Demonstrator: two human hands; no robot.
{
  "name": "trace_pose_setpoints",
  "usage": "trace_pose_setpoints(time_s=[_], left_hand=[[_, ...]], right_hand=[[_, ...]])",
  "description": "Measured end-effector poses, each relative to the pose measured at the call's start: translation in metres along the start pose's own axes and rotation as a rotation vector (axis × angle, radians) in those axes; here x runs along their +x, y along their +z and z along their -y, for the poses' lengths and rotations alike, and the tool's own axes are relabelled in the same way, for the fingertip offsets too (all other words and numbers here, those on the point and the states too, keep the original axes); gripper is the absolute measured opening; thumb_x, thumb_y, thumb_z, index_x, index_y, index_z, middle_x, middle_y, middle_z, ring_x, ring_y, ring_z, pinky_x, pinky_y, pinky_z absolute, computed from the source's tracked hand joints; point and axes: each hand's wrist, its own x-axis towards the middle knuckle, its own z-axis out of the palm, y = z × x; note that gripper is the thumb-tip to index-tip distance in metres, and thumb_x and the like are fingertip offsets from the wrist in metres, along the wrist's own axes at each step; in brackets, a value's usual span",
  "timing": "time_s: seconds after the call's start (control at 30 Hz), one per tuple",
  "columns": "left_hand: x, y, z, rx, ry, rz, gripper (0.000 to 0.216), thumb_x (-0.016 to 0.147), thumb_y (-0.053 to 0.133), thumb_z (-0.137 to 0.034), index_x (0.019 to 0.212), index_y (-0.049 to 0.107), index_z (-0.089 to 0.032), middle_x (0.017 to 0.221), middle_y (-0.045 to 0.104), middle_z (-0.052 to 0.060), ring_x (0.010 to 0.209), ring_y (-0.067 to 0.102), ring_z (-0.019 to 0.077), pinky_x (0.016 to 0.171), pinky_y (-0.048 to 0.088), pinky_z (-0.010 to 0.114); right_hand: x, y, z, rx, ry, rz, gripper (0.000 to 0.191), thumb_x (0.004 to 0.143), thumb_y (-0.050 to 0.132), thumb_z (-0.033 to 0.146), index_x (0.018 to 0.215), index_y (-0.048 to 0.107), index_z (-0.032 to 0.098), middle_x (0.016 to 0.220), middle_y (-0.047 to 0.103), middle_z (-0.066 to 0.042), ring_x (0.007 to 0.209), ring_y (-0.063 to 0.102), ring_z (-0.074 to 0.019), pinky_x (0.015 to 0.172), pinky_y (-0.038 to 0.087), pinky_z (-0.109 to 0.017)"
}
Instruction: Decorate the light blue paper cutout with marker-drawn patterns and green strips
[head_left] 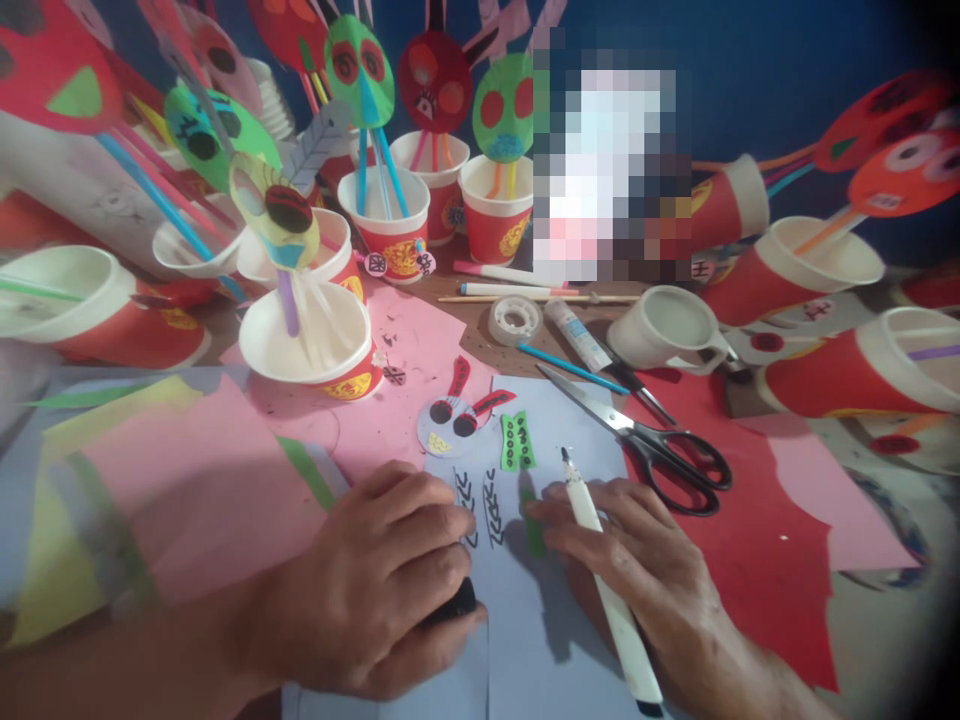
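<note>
My left hand (382,585) rests closed on a pale blue paper sheet (540,640), with a small black object (454,603) tucked under its fingers. My right hand (637,570) lies beside it, holding a white marker (600,560) whose black tip points away from me, while its fingertips press a green paper strip (531,520). Black chevron marks (480,505) are drawn on the sheet between my hands. Just beyond lie a green spotted cut-out (517,441) and a small blue paper mask (450,425) with red pieces.
Black-handled scissors (645,440), a tape roll (515,320), a glue tube (577,335) and pens lie past the sheet. Several red-and-white paper cups (307,345) holding straw-mounted paper masks ring the table. Pink (202,500) and red paper sheets (757,560) flank my hands.
</note>
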Motion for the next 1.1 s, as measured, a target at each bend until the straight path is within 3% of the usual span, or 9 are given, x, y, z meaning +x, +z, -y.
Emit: trace_pose_setpoints(time_s=[0.3, 0.4, 0.57, 1.1], left_hand=[[0.011, 0.011, -0.022, 0.121, -0.019, 0.128, 0.028, 0.095, 0.053, -0.036, 0.104, 0.064, -0.013, 0.111, 0.068, 0.004, 0.097, 0.053, 0.0239, 0.086, 0.037, 0.039], [0.013, 0.014, -0.026, 0.156, -0.026, 0.182, 0.025, 0.094, 0.053, -0.036, 0.103, 0.064, -0.014, 0.109, 0.068, 0.003, 0.098, 0.052, 0.0242, 0.082, 0.036, 0.039], [0.015, 0.018, -0.026, 0.196, -0.037, 0.17, 0.027, 0.094, 0.055, -0.038, 0.106, 0.063, -0.015, 0.108, 0.067, 0.003, 0.098, 0.051, 0.0224, 0.077, 0.037, 0.037], [0.017, 0.028, -0.032, 0.238, -0.084, 0.211, 0.029, 0.091, 0.06, -0.041, 0.104, 0.064, -0.015, 0.112, 0.065, 0.001, 0.096, 0.05, 0.0207, 0.077, 0.038, 0.039]], right_hand=[[0.001, -0.001, -0.002, -0.028, -0.039, 0.019, 0.025, 0.088, 0.046, 0.004, 0.107, 0.058, 0.015, 0.107, 0.072, -0.008, 0.101, 0.061, -0.022, 0.083, 0.04, -0.036], [0.001, -0.001, -0.002, -0.035, -0.049, 0.011, 0.025, 0.086, 0.048, 0.004, 0.107, 0.058, 0.015, 0.107, 0.072, -0.008, 0.1, 0.061, -0.0218, 0.082, 0.04, -0.036], [0.001, -0.004, -0.002, -0.056, -0.031, 0.031, 0.026, 0.087, 0.047, 0.006, 0.108, 0.057, 0.016, 0.109, 0.071, -0.008, 0.103, 0.061, -0.0218, 0.084, 0.041, -0.035], [-0.001, -0.002, -0.003, -0.062, -0.013, 0.043, 0.025, 0.09, 0.044, 0.01, 0.108, 0.058, 0.02, 0.107, 0.072, -0.008, 0.102, 0.063, -0.0221, 0.081, 0.047, -0.035]])
